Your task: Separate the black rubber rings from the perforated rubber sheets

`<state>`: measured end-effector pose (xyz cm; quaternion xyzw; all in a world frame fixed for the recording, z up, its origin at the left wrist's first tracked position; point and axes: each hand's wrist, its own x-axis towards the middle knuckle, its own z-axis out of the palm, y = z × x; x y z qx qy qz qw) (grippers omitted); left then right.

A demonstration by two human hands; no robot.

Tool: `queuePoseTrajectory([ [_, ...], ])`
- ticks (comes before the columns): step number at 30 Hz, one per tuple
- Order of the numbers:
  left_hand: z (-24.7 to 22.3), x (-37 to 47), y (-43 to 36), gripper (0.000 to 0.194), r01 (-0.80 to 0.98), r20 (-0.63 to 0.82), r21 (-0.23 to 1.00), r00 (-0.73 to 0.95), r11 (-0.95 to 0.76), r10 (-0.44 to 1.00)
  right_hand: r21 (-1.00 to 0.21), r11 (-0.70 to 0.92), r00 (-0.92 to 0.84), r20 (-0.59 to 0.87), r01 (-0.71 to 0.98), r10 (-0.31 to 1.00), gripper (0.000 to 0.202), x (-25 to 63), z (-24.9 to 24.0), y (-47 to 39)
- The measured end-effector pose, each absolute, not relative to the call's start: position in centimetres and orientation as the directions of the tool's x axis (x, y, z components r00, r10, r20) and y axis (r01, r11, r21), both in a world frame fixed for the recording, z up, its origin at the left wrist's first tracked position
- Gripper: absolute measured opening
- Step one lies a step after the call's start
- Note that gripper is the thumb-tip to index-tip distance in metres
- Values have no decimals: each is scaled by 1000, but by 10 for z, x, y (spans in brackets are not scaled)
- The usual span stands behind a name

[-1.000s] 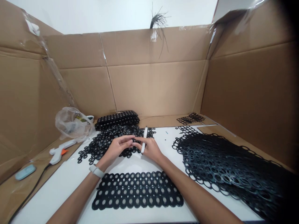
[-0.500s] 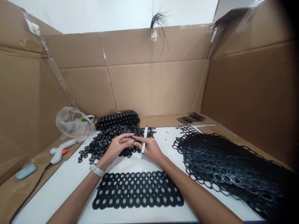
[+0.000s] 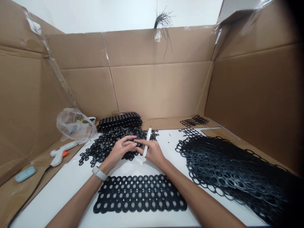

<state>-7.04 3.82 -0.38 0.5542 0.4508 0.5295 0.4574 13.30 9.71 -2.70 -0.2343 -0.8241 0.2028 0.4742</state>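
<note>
My left hand and my right hand meet at their fingertips over the pile of small black rings. Between the fingertips is something small and dark, perhaps a ring, too small to make out clearly. A white pen-like tool lies across my right hand, held between its fingers with its tip pointing up. Nearer to me, a flat panel of joined black discs with pale centres rests on the white board, between my forearms.
Black ring mesh sheets are heaped at the right. Behind the pile lie stacked dotted black panels. At the left are a plastic bag, a glue gun and a light blue case. Cardboard walls enclose the table.
The white tool has tilted slightly in my right hand. Both hands stay together in nearly the same place.
</note>
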Motion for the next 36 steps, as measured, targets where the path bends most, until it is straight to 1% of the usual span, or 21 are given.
queuePoseTrajectory([
  [4,-3,-68,38,60,2,169,986,55,-169,984,-534,827,-426,715,179,554,29,132,-29,97],
  [11,-2,-65,36,55,-18,175,985,62,-174,983,-524,836,-410,735,163,540,29,131,-31,99],
  [17,1,-64,34,59,-9,163,987,58,-163,985,-516,839,-408,737,176,539,28,132,-30,97],
  [21,1,-64,35,55,-29,155,988,25,-154,988,-518,835,-425,725,184,543,29,132,-29,96],
  [25,0,-66,36,53,-64,162,985,34,-159,986,-526,833,-421,726,171,544,29,132,-28,96],
  [28,1,-65,35,50,-58,159,986,25,-157,987,-528,832,-428,721,172,546,30,132,-28,96],
  [36,0,-64,35,58,-18,163,987,67,-162,984,-548,821,-426,712,160,558,29,132,-28,96],
])
